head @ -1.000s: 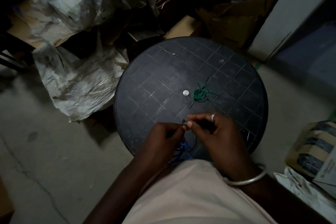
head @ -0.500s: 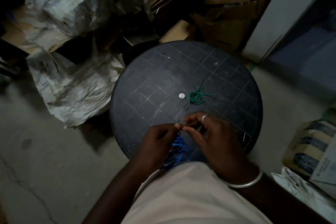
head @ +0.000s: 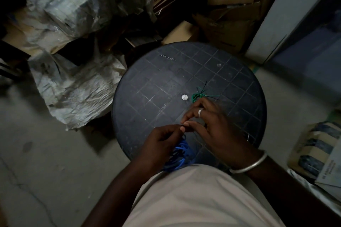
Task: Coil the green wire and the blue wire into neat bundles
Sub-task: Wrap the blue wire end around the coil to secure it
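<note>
A small green wire coil point(head: 197, 96) lies near the middle of the round dark table point(head: 151, 86), its loose ends sticking out to the right. The blue wire point(head: 178, 154) hangs in several loops below my hands at the table's near edge. My left hand point(head: 162, 143) pinches the blue wire at its fingertips. My right hand point(head: 212, 129), with a ring and a bangle, meets it fingertip to fingertip and pinches the same wire; its upper fingers partly cover the green coil.
A small white disc point(head: 184, 97) marks the table's centre. Plastic-wrapped bundles point(head: 83, 5) and a crumpled sack point(head: 73, 86) lie to the left, cardboard boxes point(head: 234, 5) behind, more boxes point(head: 313, 151) at the right. Bare concrete floor point(head: 46, 153) at lower left.
Both hands have shifted slightly up and right over the table, my right fingers now overlapping the green coil. More blue loops show below my left hand. The green coil has not moved.
</note>
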Demonstrator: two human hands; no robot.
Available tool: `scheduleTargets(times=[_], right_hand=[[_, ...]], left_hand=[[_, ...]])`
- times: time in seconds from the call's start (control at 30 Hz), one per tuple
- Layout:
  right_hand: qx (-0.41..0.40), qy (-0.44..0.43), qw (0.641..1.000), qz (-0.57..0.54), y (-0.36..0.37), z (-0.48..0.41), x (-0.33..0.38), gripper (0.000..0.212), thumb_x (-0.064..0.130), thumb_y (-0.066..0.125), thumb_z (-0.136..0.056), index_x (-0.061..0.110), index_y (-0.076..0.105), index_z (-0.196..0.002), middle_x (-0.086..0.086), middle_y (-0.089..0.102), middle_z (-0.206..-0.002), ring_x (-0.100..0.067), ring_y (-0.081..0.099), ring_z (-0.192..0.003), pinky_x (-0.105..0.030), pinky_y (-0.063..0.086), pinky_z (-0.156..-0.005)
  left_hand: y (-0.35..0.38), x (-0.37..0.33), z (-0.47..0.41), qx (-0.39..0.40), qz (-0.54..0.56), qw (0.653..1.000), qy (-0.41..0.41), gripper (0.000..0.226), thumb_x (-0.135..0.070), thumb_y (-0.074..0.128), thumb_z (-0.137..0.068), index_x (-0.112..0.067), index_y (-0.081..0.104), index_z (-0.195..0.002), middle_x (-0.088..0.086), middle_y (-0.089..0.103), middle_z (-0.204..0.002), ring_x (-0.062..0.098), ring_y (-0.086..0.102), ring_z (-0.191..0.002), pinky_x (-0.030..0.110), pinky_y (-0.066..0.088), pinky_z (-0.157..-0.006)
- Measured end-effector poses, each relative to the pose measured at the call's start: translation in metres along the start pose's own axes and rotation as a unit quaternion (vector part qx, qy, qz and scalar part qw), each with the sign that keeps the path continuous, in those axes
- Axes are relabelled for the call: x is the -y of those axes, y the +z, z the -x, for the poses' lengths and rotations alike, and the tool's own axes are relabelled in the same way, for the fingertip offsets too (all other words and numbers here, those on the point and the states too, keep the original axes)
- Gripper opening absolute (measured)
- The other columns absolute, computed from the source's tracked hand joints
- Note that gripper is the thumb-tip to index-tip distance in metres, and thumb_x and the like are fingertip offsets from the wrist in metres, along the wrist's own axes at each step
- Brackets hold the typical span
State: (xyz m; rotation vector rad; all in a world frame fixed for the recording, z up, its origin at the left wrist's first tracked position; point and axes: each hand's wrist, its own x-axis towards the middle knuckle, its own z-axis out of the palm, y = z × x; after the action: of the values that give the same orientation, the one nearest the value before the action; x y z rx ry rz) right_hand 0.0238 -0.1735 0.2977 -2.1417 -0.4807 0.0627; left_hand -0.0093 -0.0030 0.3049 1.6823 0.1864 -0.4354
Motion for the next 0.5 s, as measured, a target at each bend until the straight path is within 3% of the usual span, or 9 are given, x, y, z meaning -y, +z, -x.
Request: scheduleTargets(times=[0.13,0.27,0.5], right_hand=[[-0.031,-0.028,0.999,0.035,0.003,0.001,0.003,0.008,0.023,0.059,-0.096,0.019,0.065,-0.098,0.002,0.052,-0.103,-0.017,0.056,-0.1,-0.041,0.052,-0.082],[-0.051,-0.025,0.997,0.05,0.0,-0.001,0.01,0.004,0.018,0.062,-0.095,0.019,0.066,-0.097,0.002,0.052,-0.102,-0.015,0.055,-0.098,-0.037,0.051,-0.082],[-0.061,-0.012,0.995,0.075,0.003,0.0,0.012,0.005,0.019,0.07,-0.091,0.019,0.069,-0.095,0.002,0.052,-0.101,-0.013,0.052,-0.1,-0.031,0.048,-0.083]], left_hand=[[-0.003,-0.004,0.001,-0.032,0.075,0.996,-0.042,0.01,-0.01,0.061,-0.093,-0.008,0.07,-0.096,0.007,0.065,-0.083,0.008,0.059,-0.073,0.018,0.045,-0.062],[-0.008,-0.004,0.002,-0.047,0.11,0.991,-0.065,0.013,-0.017,0.063,-0.091,-0.015,0.073,-0.099,0.004,0.066,-0.088,0.019,0.054,-0.083,0.034,0.037,-0.072],[-0.009,-0.003,0.005,-0.053,0.124,0.986,-0.098,0.015,-0.027,0.066,-0.088,-0.017,0.075,-0.096,0.003,0.064,-0.082,0.02,0.053,-0.081,0.032,0.037,-0.068]])
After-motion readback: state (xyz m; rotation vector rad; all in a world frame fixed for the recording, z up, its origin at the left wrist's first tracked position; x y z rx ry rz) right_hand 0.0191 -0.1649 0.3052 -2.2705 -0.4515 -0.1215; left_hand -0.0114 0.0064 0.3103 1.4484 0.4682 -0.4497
